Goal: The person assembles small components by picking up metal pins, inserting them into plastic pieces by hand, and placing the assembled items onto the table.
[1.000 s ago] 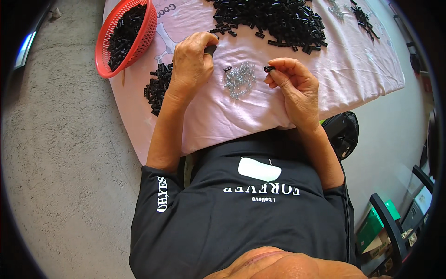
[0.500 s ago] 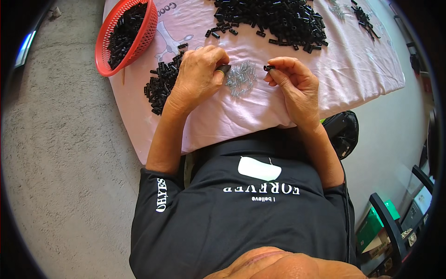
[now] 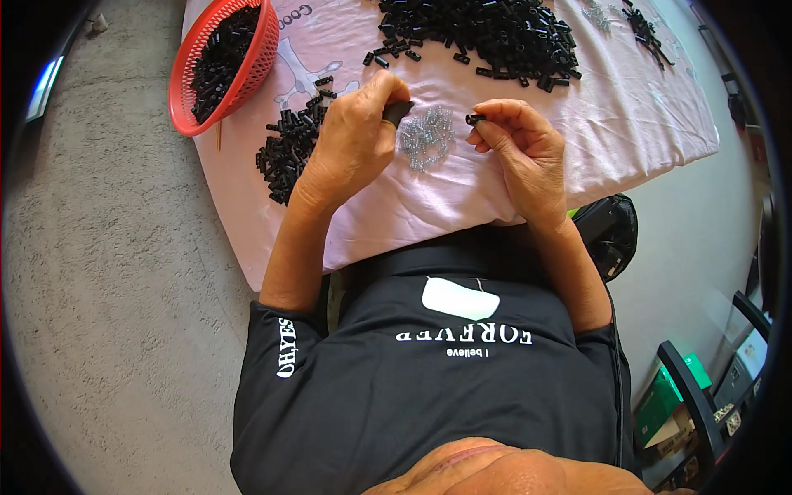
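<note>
- Your right hand (image 3: 528, 157): thumb and fingers pinch a small black part (image 3: 474, 120), just right of the silvery pieces (image 3: 426, 140).
- Your left hand (image 3: 351, 136): fingers curled, dark item (image 3: 398, 114) at the thumb; can't tell if gripped or worn.
- Silvery pieces lie on the pink cloth (image 3: 627, 136) between your hands.
- Black heap (image 3: 289, 153) beside your left wrist.
- Red basket (image 3: 260, 64), upper left, holds more black parts.

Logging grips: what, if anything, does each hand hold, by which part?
The right hand pinches a small black tubular piece by its right end, left end exposed; whether the left hand holds anything cannot be told.
</note>
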{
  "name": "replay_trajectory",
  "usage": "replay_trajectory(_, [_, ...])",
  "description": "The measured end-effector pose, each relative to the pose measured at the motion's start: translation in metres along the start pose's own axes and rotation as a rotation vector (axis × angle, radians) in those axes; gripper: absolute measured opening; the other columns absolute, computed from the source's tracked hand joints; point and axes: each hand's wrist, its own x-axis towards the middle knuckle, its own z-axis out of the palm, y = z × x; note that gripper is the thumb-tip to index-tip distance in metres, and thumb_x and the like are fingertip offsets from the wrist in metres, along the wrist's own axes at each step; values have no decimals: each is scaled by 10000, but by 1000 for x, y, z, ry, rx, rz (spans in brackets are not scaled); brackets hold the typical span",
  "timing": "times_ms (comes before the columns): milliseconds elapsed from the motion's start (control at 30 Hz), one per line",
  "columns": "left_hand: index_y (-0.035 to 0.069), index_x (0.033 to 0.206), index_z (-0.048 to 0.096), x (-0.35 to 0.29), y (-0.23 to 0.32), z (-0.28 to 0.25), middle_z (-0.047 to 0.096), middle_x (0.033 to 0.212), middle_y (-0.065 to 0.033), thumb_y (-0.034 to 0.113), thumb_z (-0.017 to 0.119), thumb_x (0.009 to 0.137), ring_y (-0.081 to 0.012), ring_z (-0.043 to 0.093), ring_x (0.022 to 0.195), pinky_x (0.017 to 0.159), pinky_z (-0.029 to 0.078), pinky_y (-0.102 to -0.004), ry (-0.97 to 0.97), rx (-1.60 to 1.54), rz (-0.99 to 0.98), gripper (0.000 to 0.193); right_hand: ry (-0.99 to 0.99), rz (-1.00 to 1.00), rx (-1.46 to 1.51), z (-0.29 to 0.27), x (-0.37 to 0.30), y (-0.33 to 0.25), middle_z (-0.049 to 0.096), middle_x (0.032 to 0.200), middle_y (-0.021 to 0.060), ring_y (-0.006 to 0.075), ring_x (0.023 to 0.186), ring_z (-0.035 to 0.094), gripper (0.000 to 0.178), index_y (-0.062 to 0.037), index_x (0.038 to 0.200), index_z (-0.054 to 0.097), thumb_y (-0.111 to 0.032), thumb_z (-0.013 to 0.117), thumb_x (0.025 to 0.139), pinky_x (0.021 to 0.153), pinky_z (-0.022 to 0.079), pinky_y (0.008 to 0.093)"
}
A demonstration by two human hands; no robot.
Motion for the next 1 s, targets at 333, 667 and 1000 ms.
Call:
replay_trajectory(333, [1, 950, 639, 0, 24, 16, 672, 821, -105, -94, 667, 788, -221, 688, 759, 689, 539, -313, 28, -338, 168, 190, -2, 12, 32, 0, 1, 0, 701, 926, 54, 106, 842, 684, 150, 21, 1103, 654, 17, 642, 954, 767, 559, 234])
replay_trajectory(667, [-6, 896, 666, 1, 22, 19, 674, 815, -109, -87, 667, 759, -224, 674, 750, 671, 530, -310, 48, -356, 228, 159, -28, 17, 59, -3, 0, 1, 702, 909, 52, 93, 830, 670, 131, 18, 1087, 660, 9, 639, 959, 774, 552, 227])
replay_trajectory(1000, [-21, 888, 666, -2, 17, 25, 679, 810, -75, -122, 653, 766, -150, 654, 755, 674, 523, -278, 21, -544, 152, 159, -57, -20, 101, -5, 0, 3, 707, 892, 57, 101, 829, 675, 120, 18, 1072, 671, 10, 645, 955, 777, 557, 230])
